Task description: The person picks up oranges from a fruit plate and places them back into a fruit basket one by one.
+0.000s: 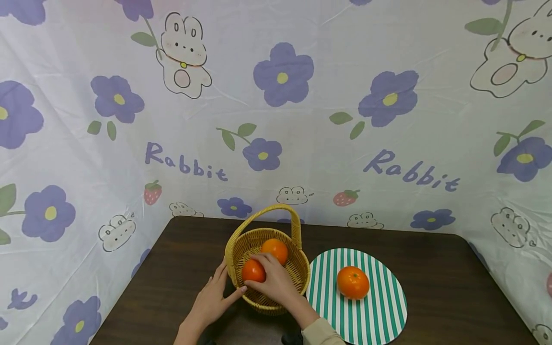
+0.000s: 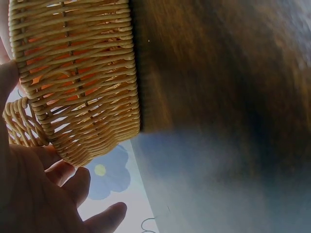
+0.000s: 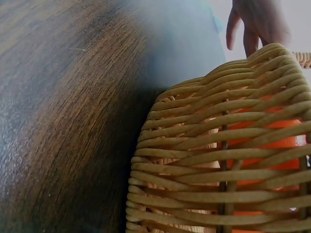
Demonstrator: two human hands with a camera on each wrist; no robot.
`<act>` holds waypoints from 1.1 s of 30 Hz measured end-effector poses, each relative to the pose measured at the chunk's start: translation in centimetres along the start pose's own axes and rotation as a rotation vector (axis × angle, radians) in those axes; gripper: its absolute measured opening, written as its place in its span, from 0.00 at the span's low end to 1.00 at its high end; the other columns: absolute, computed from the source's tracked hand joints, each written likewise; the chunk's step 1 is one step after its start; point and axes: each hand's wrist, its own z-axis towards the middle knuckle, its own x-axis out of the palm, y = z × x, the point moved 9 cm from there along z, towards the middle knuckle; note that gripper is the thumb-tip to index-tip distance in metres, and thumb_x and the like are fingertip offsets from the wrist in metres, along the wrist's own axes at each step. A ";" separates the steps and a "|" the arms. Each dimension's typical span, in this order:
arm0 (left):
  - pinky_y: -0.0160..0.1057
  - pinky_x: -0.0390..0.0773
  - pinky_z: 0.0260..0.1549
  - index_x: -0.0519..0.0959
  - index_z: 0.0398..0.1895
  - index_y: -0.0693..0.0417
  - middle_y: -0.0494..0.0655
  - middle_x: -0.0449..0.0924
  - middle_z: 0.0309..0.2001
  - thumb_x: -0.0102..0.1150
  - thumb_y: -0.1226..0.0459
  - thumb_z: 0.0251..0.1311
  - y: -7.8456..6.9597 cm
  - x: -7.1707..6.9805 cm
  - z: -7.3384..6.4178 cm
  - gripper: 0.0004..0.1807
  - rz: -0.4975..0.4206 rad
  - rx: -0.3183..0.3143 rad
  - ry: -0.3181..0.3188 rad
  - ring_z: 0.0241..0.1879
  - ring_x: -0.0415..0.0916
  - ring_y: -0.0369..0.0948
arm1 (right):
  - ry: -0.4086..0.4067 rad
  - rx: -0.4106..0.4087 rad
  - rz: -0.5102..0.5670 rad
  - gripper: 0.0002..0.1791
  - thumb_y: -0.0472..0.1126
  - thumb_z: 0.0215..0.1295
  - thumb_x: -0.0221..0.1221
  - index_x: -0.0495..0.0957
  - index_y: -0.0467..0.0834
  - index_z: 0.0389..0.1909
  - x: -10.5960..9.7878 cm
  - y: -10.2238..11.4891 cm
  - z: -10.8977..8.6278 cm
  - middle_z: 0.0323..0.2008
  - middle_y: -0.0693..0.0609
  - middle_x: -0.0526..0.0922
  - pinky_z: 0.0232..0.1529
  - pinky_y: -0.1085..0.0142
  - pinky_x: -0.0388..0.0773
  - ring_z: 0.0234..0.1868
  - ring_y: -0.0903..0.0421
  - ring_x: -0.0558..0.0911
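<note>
A yellow wicker basket (image 1: 304,280) with an arched handle stands on the dark table. My left hand (image 1: 209,302) holds its left side, thumb at the near rim and fingers along the outer wall by the handle's foot. In the left wrist view, the other fingers of the left hand (image 2: 46,194) spread below the weave. My right hand (image 1: 276,282) reaches over the rim and grips a smooth red-orange round fruit (image 1: 253,271) inside the basket. Behind it lies an orange fruit (image 1: 276,249). Through the wicker in the right wrist view, orange fruit (image 3: 265,145) shows in strips.
Right of the basket lies a round green-and-white striped mat (image 1: 379,316) bearing a mandarin orange (image 1: 353,282). The dark wooden table (image 1: 448,287) extends to both sides. A white cloth (image 1: 319,143) printed with flowers and rabbits hangs behind.
</note>
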 end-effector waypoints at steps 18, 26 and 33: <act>0.60 0.55 0.62 0.48 0.73 0.44 0.42 0.42 0.74 0.43 0.29 0.52 -0.2 -0.1 -0.1 0.50 0.001 0.004 -0.007 0.64 0.62 0.54 | 0.066 0.009 -0.095 0.36 0.57 0.51 0.66 0.69 0.54 0.62 1.4 -0.2 0.6 0.57 0.52 0.71 0.52 0.52 0.75 0.57 0.52 0.73; 0.60 0.54 0.63 0.47 0.74 0.44 0.42 0.41 0.74 0.43 0.29 0.52 -0.1 0.0 0.0 0.50 -0.004 0.003 0.003 0.64 0.61 0.54 | 0.056 -0.007 -0.133 0.36 0.57 0.51 0.66 0.69 0.53 0.61 1.3 -0.1 0.5 0.57 0.51 0.71 0.51 0.52 0.75 0.57 0.52 0.73; 0.60 0.55 0.62 0.46 0.74 0.43 0.42 0.41 0.74 0.43 0.29 0.52 0.0 0.1 0.1 0.50 -0.009 -0.002 0.004 0.64 0.62 0.55 | 0.051 -0.001 -0.148 0.36 0.58 0.50 0.66 0.69 0.54 0.61 1.2 -0.2 0.4 0.57 0.51 0.70 0.50 0.50 0.75 0.58 0.52 0.72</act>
